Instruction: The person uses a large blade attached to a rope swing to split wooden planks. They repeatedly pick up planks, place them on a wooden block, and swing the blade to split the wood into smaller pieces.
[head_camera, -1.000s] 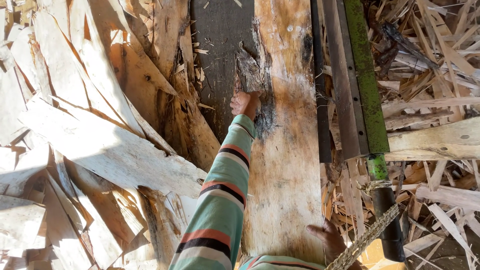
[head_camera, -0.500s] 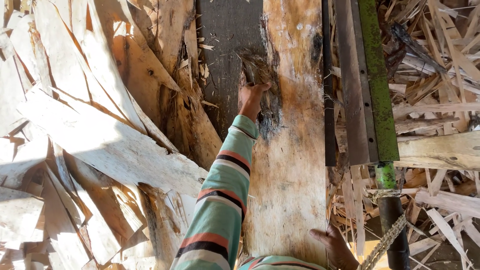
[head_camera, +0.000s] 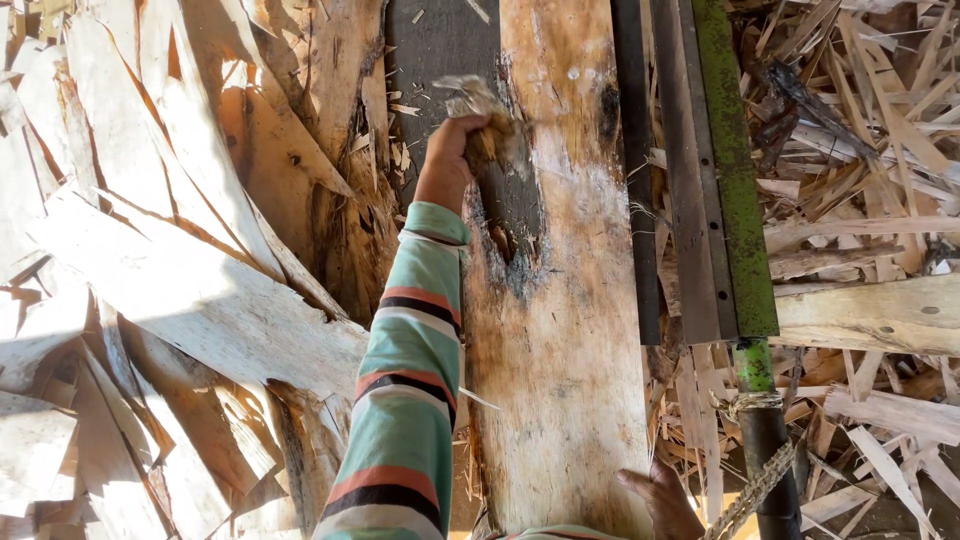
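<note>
Left hand (head_camera: 447, 160) is clamped around a ragged brownish clump of bark fibre (head_camera: 480, 120), held up near the far end of the long pale wooden veneer sheet (head_camera: 565, 380). Right hand (head_camera: 665, 500) rests flat and open on the sheet's near right corner, beside the green metal bar (head_camera: 735, 180).

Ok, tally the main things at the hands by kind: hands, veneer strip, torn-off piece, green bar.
Hands: 2 (left hand, right hand)
Veneer strip: 1
Torn-off piece, in the left hand: 1
Green bar: 1
Total: 5
</note>
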